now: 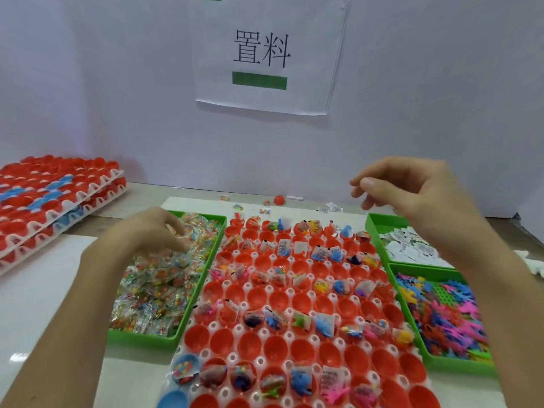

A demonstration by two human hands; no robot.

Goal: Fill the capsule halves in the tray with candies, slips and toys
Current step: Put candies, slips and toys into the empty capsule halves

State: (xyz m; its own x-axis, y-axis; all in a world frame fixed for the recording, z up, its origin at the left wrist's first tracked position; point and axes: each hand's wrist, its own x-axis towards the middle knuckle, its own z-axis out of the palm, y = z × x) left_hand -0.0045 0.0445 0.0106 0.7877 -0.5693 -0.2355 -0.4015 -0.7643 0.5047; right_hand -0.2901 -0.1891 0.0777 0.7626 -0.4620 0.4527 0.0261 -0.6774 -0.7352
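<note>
Two hands, two jobs: left hand [159,231] is down in the candies [153,284], fingers curled into the heap w/ tips among the wrappers; can't tell if a packet is actually pinched, blur hides it. Right hand [412,195] hovers above the slips bin [371,228], fingers loosely bent, nothing visible in them, so released. Candies sit in a green bin [141,338] at 9 o'clock of the tray [290,335]; slips [412,248] at 2 o'clock, toys [441,313] in another green bin [459,366] at 3–4 o'clock. Tray is dead centre, white, packed w/ red capsule halves [250,346] plus a couple of blue ones at 7 o'clock. Some rows are filled, others bare, so approx. half done by my guess. Handling: candy packets look light, crinkly and slick, prob. best nipped at a sealed edge, one at a time, since they'll cling together. Slips are thin paper, flimsy; take by a corner. Toys are small soft-looking plastic w/ limbs that may tangle, so lift by the body. Halves seem loose in their sockets, so drop items in, don't push. Further out: stacked trays [53,201] at 10 o'clock, a stray red capsule [278,200] at 12, and a paper sign [265,54] on the wall behind.
</note>
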